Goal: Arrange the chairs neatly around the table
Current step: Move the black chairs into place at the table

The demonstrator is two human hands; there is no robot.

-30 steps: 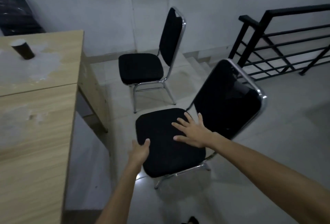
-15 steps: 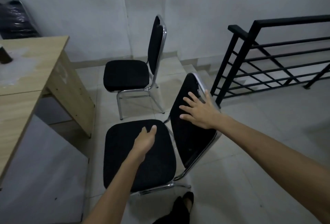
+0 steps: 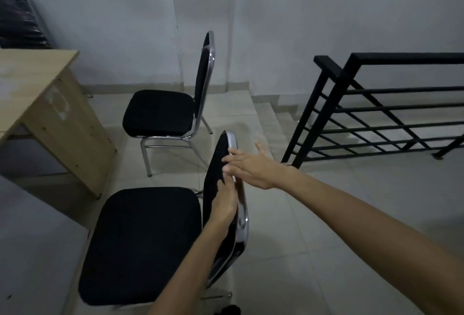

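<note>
The near chair [image 3: 140, 244] stands at the table [image 3: 37, 93] corner, my left hand [image 3: 224, 205] against its backrest and my right hand [image 3: 251, 167] laid open-fingered on its chrome edge, a second chair [image 3: 160, 113] farther off, black railing [image 3: 376, 103] right, pale tiled floor [image 3: 313, 226].

Single head cam, wide-angle, so I've no second view to overlap. It looks forward and down from standing height, close over the near chair [image 3: 140, 244]; tabletop [image 3: 30, 73] at left edge, stair railing [image 3: 376, 113] at right, wall ahead.
</note>
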